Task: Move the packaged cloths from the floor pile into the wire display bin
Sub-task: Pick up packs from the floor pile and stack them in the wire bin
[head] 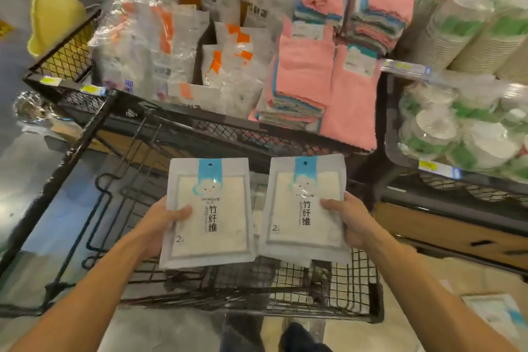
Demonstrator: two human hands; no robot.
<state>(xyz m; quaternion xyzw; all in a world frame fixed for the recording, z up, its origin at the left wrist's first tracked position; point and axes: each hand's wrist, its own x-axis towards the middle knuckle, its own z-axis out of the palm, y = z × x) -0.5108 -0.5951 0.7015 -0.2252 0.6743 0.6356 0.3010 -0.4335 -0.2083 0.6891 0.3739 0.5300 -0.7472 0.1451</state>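
Your left hand (160, 226) and right hand (350, 218) each pinch a light, floppy, slick cloth pack (208, 213), thumb on top at the outer edge, above the wire bin's (368, 303) front rim.

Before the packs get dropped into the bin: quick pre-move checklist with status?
1. Left hand grips the left pack at its edge, thumb on the front: ok.
2. Right hand grips the right pack the same way: ok.
3. Both packs held above the wire bin, inside its rim: ok.
4. Packs apart, not snagged on each other: ok, a narrow gap shows between them.
5. Free room on the bin floor under the packs: cannot tell, the packs hide most of it.
6. More stock left on the floor: ok, one similar pack shows at lower right.
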